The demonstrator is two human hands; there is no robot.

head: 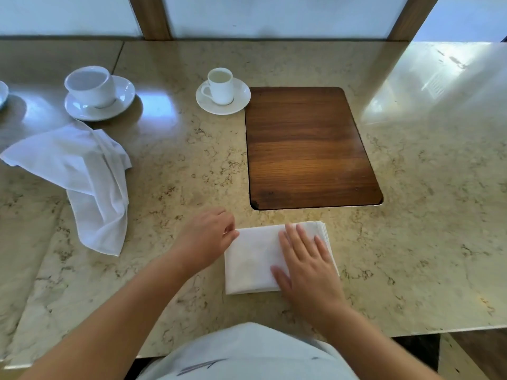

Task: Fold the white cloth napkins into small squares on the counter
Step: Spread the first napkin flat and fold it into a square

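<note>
1. Two hands work on one folded napkin [253, 259]. The right hand [307, 266] lies flat on its right half, fingers straight and slightly spread, palm pressing the cloth down.
2. The left hand [207, 237] sits at the napkin's upper left corner, fingers curled, thumb and forefinger pinching that corner.
3. The folded napkin is a white, roughly square pad of several layers, its stacked edges showing at the upper right. It lies on the counter [425, 215] near the front edge, directly before the person.
4. Just beyond the napkin, a wooden board [307, 149] is set flush into the counter.
5. A small white cup on a saucer [222, 91] stands at the board's far left corner, the saucer's rim touching or slightly overlapping the board.
6. Well to the left lies a second white napkin [87, 182], unfolded and rumpled.
7. Behind it stands a larger white cup on a saucer [97, 91].
</note>
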